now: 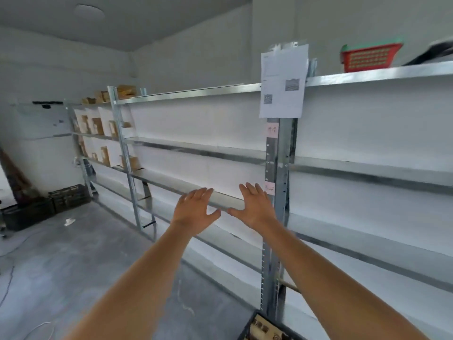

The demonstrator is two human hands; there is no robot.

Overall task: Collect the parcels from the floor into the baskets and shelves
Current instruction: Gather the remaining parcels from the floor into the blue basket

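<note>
Both arms stretch forward toward a long metal shelving unit (196, 153). My left hand (196, 208) and my right hand (253, 204) are held up side by side, fingers spread, thumbs nearly meeting, in front of the third shelf's edge. Neither holds anything. Brown and white parcels (98, 126) stand on the far left shelves. A red basket (367, 58) sits on the top shelf at right. A dark crate with brown parcels (264, 328) shows at the bottom edge.
Black crates (68, 196) stand on the floor at the back left. A small white item (69, 221) lies on the grey floor near them. Cables (9, 273) trail at left. A printed sheet (282, 82) hangs on the upright post.
</note>
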